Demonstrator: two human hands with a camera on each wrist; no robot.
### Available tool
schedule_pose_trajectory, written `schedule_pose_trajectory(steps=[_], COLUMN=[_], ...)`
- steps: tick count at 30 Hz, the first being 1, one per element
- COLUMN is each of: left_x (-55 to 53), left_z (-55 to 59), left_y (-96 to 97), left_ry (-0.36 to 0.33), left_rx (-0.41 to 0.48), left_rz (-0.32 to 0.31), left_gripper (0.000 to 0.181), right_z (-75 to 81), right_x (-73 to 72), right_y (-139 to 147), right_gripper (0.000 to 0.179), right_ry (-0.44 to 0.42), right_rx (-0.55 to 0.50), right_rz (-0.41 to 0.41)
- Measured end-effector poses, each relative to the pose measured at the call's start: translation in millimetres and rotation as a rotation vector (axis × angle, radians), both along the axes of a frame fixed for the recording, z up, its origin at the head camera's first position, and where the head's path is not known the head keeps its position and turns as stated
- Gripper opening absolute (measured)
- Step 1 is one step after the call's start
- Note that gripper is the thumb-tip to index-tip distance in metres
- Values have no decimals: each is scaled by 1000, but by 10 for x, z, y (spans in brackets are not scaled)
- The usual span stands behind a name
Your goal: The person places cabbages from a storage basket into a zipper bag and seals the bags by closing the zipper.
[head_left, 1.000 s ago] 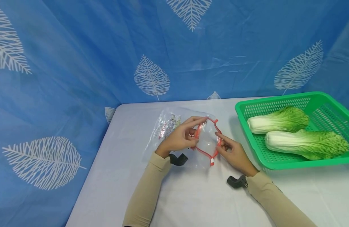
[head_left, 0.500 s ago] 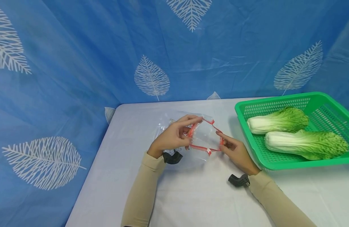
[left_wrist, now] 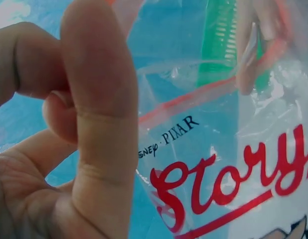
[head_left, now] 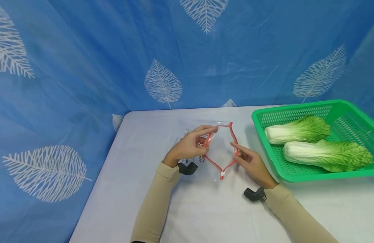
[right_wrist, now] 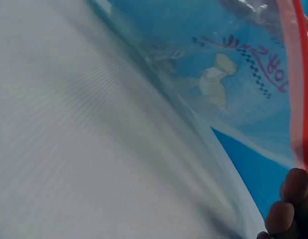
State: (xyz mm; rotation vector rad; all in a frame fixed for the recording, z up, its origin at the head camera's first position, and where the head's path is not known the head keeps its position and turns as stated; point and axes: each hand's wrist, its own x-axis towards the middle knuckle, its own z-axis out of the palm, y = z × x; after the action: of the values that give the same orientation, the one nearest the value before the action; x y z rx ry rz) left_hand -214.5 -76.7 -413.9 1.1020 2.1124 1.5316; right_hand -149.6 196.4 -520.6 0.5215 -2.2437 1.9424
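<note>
A clear zip bag with a red zip strip spreads between my two hands, its mouth gaping in a diamond shape. My left hand pinches the left side of the mouth between thumb and fingers. On the opposite side my right hand pinches the red strip, index finger along the edge. Red "Story" lettering shows on the bag in the left wrist view. In the right wrist view the red strip runs down to my curled fingertips. Much of the bag's body lies behind my left hand.
A green plastic basket stands at the right on the white-covered table. Two heads of Chinese cabbage lie in it, one behind the other. A blue curtain with white leaves hangs behind the table.
The bag's mouth tipped and flattened half a second ago and now gapes tall again. My left hand has shifted slightly left since the first frame; the right hand has barely moved.
</note>
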Motion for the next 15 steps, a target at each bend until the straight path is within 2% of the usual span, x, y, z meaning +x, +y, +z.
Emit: schedule_pose_trajectory(steps=[3, 6, 11, 15], left_x=[17, 5, -50, -59], left_z=[-44, -58, -58, -54], left_y=[-25, -41, -30, -34], left_ry=[-3, -20, -26, -22], left_rx=[-25, -14, 15, 26], left_rz=[6, 1, 0, -1], left_gripper=[73, 72, 70, 71], right_z=[-12, -23, 103, 222], right_x=[96, 147, 268, 473], right_y=[-56, -96, -196, -283], right_gripper=[45, 47, 51, 55], right_ry=[29, 42, 23, 44], right_rx=[15, -7, -73, -100], right_rz=[9, 3, -34, 5])
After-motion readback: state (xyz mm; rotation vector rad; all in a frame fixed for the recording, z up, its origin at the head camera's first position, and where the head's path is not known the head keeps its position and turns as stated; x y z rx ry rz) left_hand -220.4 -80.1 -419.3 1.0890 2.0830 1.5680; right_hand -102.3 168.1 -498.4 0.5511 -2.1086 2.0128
